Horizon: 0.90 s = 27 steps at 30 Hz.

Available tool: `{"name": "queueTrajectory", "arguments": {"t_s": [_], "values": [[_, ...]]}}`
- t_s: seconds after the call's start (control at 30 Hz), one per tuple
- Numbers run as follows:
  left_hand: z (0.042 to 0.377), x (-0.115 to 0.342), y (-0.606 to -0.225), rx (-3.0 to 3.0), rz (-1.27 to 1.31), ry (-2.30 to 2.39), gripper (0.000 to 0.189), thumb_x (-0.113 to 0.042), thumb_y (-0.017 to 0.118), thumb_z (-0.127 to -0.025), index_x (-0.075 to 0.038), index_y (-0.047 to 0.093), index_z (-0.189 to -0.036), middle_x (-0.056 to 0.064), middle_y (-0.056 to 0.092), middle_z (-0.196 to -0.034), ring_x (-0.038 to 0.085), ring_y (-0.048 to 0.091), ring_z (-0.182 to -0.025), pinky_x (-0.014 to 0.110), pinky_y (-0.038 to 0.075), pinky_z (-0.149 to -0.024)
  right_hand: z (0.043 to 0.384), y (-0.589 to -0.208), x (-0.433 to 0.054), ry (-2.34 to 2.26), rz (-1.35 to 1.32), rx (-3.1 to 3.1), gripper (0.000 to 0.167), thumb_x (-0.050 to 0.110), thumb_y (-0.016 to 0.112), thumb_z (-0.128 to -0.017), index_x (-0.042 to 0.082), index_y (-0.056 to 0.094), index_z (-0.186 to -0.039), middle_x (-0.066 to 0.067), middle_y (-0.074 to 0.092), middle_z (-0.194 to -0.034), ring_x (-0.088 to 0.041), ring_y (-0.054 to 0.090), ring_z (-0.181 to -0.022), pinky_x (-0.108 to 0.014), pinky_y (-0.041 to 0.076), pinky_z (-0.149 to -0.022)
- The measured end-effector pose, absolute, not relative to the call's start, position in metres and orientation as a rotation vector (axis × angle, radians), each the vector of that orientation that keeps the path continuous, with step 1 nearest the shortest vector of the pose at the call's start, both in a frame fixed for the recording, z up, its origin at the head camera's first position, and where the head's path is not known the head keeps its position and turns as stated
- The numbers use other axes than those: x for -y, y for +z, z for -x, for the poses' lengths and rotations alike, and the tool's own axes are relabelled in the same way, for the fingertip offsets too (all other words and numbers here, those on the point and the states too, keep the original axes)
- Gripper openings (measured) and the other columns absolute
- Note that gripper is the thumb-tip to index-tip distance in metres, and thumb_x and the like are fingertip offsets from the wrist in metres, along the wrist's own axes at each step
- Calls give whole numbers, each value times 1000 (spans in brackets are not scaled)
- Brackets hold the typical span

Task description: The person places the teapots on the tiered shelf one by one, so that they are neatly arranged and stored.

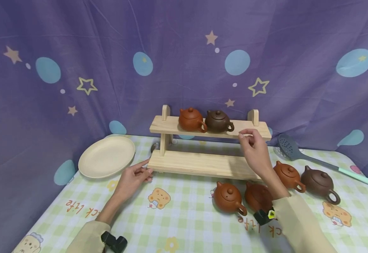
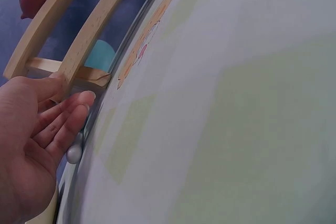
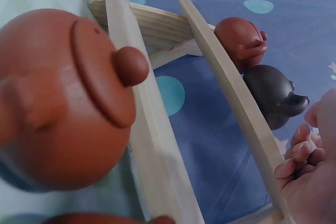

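A two-tier wooden shelf (image 1: 199,164) stands on the checked tablecloth. On its upper board sit a reddish-brown teapot (image 1: 190,120) and, beside it, a dark brown teapot (image 1: 217,122). My left hand (image 1: 132,181) pinches the left end of the lower board, the thumb at its front edge and the fingers below, as the left wrist view shows. My right hand (image 1: 255,151) is at the front edge of the upper board, right of the dark teapot's handle. Its fingers (image 3: 300,150) are loosely bent, with nothing held between them.
Two reddish-brown teapots, one (image 1: 228,198) fully seen and another (image 1: 258,196) partly behind my right wrist, stand before the shelf. Right of them are another reddish-brown teapot (image 1: 289,175) and a dark one (image 1: 318,182). A slotted skimmer (image 1: 320,161) lies behind; a cream plate (image 1: 106,157) lies left.
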State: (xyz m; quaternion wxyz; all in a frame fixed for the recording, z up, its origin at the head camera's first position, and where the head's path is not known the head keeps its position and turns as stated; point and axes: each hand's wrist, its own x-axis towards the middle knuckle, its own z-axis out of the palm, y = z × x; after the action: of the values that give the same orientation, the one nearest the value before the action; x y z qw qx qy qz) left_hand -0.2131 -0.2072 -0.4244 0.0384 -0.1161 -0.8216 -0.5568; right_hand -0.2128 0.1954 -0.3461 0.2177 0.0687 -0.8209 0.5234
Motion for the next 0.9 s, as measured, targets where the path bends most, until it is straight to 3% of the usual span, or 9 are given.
{"name": "queueTrajectory", "arguments": {"t_s": [0.6,0.9], "values": [[214,208,-425,2533,353,-1704,55,-15,69,-102,7,50,-148,20,74,-97,26,75,-78,30,65,-75,164,-370,-219,1410,-137,2287,25,22,55,-110,1,62,-123,-2,47,-66,-12,39,-55,-32,34,-47],[214,208,-424,2532,359,-1706,55,-15,69,-102,7,50,-148,21,74,-97,26,76,-78,30,65,-75,150,-382,-232,1351,-114,2304,19,14,57,-108,1,65,-120,1,44,-62,-9,37,-49,-31,32,-40]]}}
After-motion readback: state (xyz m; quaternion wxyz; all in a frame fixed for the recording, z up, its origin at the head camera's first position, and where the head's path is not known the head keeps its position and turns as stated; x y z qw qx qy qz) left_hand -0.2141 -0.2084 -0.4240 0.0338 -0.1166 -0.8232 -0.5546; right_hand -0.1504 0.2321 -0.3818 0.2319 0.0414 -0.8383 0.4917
